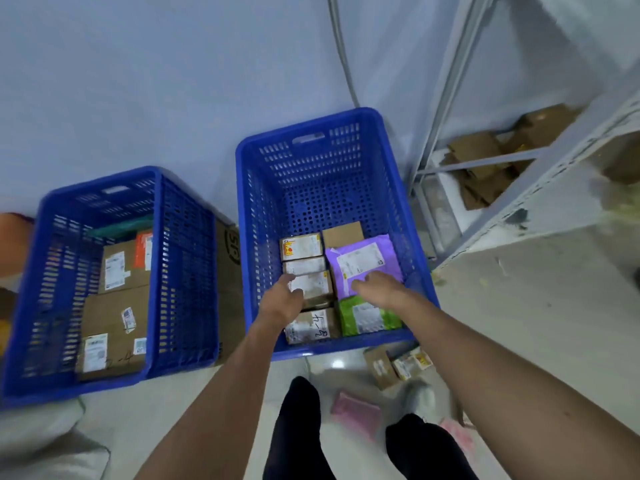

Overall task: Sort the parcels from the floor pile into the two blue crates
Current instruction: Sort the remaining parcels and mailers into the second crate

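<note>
Two blue crates stand on the floor by the wall. The right crate [308, 133] holds several small cardboard boxes, a purple mailer [360, 258] and a green mailer [367, 315]. Both my hands are inside it. My left hand [282, 301] grips a small white-labelled box [313, 284] in the left column. My right hand [379, 289] lies on the purple mailer's near edge with its fingers curled over it. The left crate [97, 183] holds larger brown boxes [114, 317]. Loose parcels lie on the floor by my feet: a brown box [381, 367], a yellow-white box [412, 363] and a pink mailer [356, 412].
A flat cardboard sheet [230, 271] stands between the crates. A grey metal shelf [485, 161] with brown boxes stands to the right. A cable [341, 50] runs down the wall. A white sack [45, 445] lies at lower left. My dark-trousered legs [301, 427] stand just before the right crate.
</note>
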`<state>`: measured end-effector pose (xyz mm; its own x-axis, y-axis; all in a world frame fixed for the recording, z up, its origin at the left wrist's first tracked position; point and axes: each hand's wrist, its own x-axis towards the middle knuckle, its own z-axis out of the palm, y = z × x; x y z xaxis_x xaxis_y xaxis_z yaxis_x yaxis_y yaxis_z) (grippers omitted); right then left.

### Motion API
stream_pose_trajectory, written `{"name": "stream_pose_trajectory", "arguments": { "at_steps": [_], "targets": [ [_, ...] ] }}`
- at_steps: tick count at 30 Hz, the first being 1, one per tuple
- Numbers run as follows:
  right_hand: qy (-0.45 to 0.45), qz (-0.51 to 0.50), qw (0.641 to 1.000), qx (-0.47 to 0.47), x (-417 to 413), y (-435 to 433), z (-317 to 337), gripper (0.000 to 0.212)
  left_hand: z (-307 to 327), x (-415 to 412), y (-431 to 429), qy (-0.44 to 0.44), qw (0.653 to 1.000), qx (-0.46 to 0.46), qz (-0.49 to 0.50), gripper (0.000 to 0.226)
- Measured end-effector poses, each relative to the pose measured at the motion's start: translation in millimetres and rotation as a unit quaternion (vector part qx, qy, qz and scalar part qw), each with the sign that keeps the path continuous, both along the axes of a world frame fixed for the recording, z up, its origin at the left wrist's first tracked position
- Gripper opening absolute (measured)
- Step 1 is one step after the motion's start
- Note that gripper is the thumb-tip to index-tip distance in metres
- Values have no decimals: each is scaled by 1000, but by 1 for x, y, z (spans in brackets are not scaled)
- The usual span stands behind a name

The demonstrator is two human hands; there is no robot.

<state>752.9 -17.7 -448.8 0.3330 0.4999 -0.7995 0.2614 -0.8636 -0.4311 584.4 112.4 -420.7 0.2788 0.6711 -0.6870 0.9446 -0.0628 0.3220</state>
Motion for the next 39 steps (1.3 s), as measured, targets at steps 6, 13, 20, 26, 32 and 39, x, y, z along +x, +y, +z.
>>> {"name": "stream_pose_trajectory", "arguments": {
  "at_steps": [6,13,20,26,32,39],
  "targets": [
    [-53,13,998,41,8,-55,57,46,68,-7,-53,-60,997,27,31,44],
    [-84,17,995,46,-16,-112,94,44,107,-38,-95,-91,994,61,5,41],
    [-120,-40,991,45,-69,-197,93,45,99,-94,-146,-123,991,53,-22,33],
    [-134,-70,988,-14,-134,-282,100,48,63,-136,-207,-144,989,9,-41,27],
    [-95,-149,983,-45,-176,-370,73,44,38,-163,-280,-115,987,-62,-98,28],
    [-68,-195,974,-88,-178,-445,1,42,-17,-139,-346,-99,975,-125,-155,32]
  ]
}}
